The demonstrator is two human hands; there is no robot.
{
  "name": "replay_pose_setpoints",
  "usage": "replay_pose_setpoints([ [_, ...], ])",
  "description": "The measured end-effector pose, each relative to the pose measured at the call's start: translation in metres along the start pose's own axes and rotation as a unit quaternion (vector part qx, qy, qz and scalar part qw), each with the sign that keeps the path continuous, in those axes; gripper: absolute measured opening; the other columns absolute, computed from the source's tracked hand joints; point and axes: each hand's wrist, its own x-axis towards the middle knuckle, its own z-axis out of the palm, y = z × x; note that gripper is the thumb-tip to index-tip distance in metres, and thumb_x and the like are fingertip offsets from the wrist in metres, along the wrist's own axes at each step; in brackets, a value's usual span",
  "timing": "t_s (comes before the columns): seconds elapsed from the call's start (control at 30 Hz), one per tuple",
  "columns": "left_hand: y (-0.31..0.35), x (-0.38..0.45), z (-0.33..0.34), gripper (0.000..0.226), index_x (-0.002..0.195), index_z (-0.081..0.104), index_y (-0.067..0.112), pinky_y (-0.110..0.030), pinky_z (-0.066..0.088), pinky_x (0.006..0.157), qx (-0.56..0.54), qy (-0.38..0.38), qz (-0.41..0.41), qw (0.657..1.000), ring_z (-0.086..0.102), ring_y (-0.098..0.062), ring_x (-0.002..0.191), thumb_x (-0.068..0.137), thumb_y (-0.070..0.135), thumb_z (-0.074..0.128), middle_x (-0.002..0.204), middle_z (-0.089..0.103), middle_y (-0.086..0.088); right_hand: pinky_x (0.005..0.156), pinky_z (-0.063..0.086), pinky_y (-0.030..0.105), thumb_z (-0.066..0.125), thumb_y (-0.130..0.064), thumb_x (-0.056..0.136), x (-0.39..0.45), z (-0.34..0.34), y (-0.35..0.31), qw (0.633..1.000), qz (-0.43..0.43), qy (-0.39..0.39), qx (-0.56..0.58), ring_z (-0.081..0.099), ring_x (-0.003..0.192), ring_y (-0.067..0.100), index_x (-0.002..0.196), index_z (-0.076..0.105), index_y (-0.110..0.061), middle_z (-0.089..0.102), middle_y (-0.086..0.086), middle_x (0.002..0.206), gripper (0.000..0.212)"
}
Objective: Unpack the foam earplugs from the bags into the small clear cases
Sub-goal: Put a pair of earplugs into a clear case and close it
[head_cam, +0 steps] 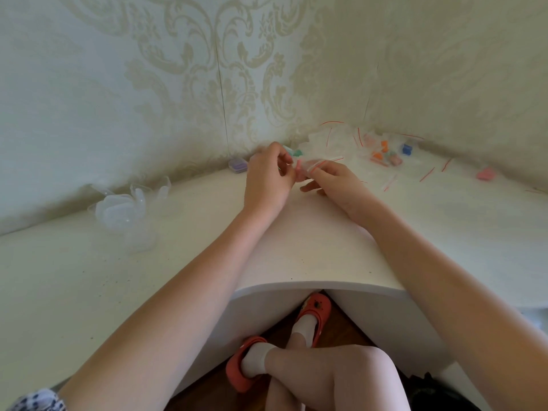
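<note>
Above the white desk [311, 250], near the far wall, my left hand [267, 179] and my right hand [332, 179] meet. Between them is a small clear bag with a red strip [311, 167]. My right hand pinches the bag by its top edge. My left hand's fingertips pinch a pink earplug [298, 169] at the bag's mouth. A pile of empty clear cases [124, 207] lies at the left. Further bags holding coloured earplugs [385, 154] are heaped in the back right corner.
A closed case with purple earplugs [238, 165] stands by the wall, and teal earplugs [293, 151] lie behind my hands. Empty red-striped bags [427, 175] and a pink earplug pair [486, 174] are scattered at the right. The desk's front edge curves in above my legs.
</note>
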Motion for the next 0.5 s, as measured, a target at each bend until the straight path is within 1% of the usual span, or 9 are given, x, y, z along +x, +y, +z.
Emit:
replay_pose_setpoints([
  [0.07,-0.004,0.000,0.001,0.013,0.080,0.053,0.017,-0.027,0.039,0.060,0.039,0.001,0.021,0.999,0.058,-0.025,0.078,0.082,0.011,0.064,0.072,0.057,0.001,0.053,0.039,0.003,0.052,-0.012,0.096,-0.001,-0.001,-0.001,1.000,-0.011,-0.011,-0.004,0.061,0.069,-0.004,0.083,0.063,-0.014,0.062,-0.003,0.089,0.017],
  [0.1,-0.005,-0.001,0.002,0.011,0.081,0.054,0.016,-0.028,0.039,0.059,0.054,0.002,0.029,0.998,0.057,-0.026,0.080,0.082,0.010,0.063,0.071,0.057,0.001,0.056,0.041,0.004,0.053,-0.009,0.095,0.000,-0.002,0.000,1.000,-0.012,-0.016,-0.005,0.061,0.068,-0.004,0.079,0.063,-0.016,0.062,-0.002,0.088,0.019],
  [0.17,-0.005,-0.001,0.002,0.008,0.082,0.055,0.012,-0.027,0.035,0.059,0.071,0.010,0.038,0.997,0.057,-0.028,0.081,0.079,0.006,0.060,0.069,0.053,0.004,0.067,0.046,0.010,0.056,-0.003,0.089,0.000,-0.002,0.002,0.999,-0.013,-0.024,-0.029,0.061,0.073,0.006,0.074,0.062,-0.019,0.062,-0.001,0.084,0.023],
  [0.2,-0.004,-0.002,0.002,0.010,0.081,0.055,0.012,-0.027,0.034,0.059,0.071,0.015,0.038,0.997,0.056,-0.028,0.081,0.077,0.003,0.057,0.067,0.051,0.006,0.070,0.046,0.013,0.057,-0.001,0.086,0.001,-0.001,0.004,0.997,-0.018,-0.024,-0.067,0.059,0.075,0.010,0.071,0.061,-0.021,0.062,-0.003,0.083,0.026],
  [0.27,-0.002,-0.002,0.002,0.015,0.077,0.053,0.017,-0.030,0.039,0.060,0.048,0.015,0.020,0.999,0.058,-0.028,0.080,0.075,0.002,0.055,0.067,0.051,0.007,0.070,0.043,0.014,0.058,-0.001,0.083,0.003,0.001,0.008,0.990,-0.028,-0.012,-0.137,0.057,0.075,0.011,0.068,0.057,-0.025,0.063,-0.005,0.084,0.028],
  [0.33,0.000,-0.002,0.001,0.019,0.072,0.049,0.024,-0.039,0.051,0.065,-0.016,0.006,-0.040,0.999,0.063,-0.028,0.076,0.075,0.007,0.055,0.070,0.054,0.004,0.074,0.046,0.018,0.058,-0.001,0.082,0.004,0.001,0.009,0.990,-0.037,0.016,-0.136,0.060,0.074,0.013,0.069,0.056,-0.024,0.065,-0.004,0.085,0.027],
  [0.4,0.003,-0.001,-0.001,0.020,0.073,0.047,0.025,-0.042,0.057,0.068,-0.106,0.010,-0.139,0.985,0.067,-0.025,0.070,0.078,0.007,0.054,0.074,0.056,0.001,0.072,0.050,0.021,0.055,0.002,0.083,0.005,0.000,0.010,0.993,-0.051,0.040,-0.098,0.064,0.072,0.015,0.073,0.058,-0.017,0.065,-0.005,0.085,0.022],
  [0.47,0.006,0.002,-0.003,0.020,0.077,0.047,0.018,-0.033,0.058,0.063,-0.200,0.018,-0.232,0.952,0.066,-0.017,0.061,0.084,0.000,0.051,0.085,0.058,-0.008,0.062,0.050,0.015,0.048,0.008,0.084,0.006,-0.001,0.011,0.996,-0.049,0.045,-0.063,0.065,0.063,0.009,0.086,0.060,-0.006,0.065,-0.002,0.090,0.019],
  [0.5,0.008,0.003,-0.003,0.019,0.079,0.046,0.016,-0.029,0.058,0.060,-0.236,0.023,-0.262,0.935,0.066,-0.015,0.058,0.085,-0.002,0.048,0.091,0.058,-0.013,0.059,0.049,0.014,0.046,0.009,0.084,0.006,0.000,0.011,0.997,-0.043,0.045,-0.052,0.065,0.060,0.005,0.093,0.060,-0.004,0.064,0.001,0.093,0.021],
])
